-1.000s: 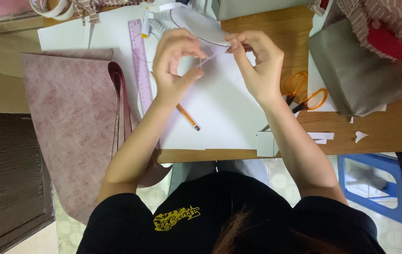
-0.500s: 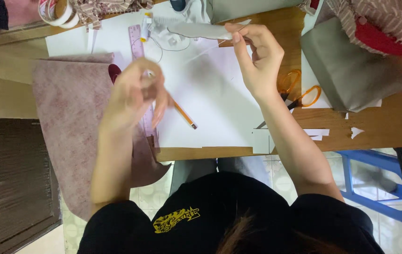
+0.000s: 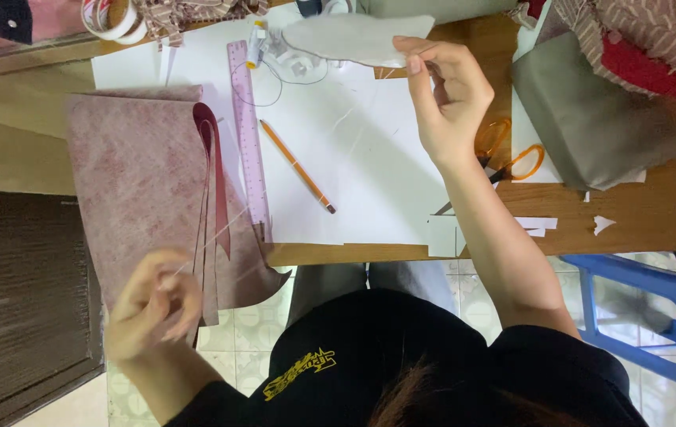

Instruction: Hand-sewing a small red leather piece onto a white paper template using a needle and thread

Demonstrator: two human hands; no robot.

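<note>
Right hand (image 3: pixel 448 99): thumb and forefinger closed in a narrow pinch on the near edge of a grey fabric piece (image 3: pixel 354 38), which extends away from the grip toward the left and is held just above the white paper (image 3: pixel 369 158).

Left hand (image 3: pixel 152 304): fingers bunched tight, apparently pinching the end of a pale thread (image 3: pixel 219 233). The hand is blurred, and a needle cannot be confirmed. It is well apart from the right-hand grip, low and off the table edge, over the pink felt sheet (image 3: pixel 140 174).

Between the two grips lie a ruler (image 3: pixel 249 134) and a pencil (image 3: pixel 298 166).

Assessment: the thread is being drawn through. The draw is best made straight and even, with the pinch close to the stitch so the fabric does not pucker.
</note>
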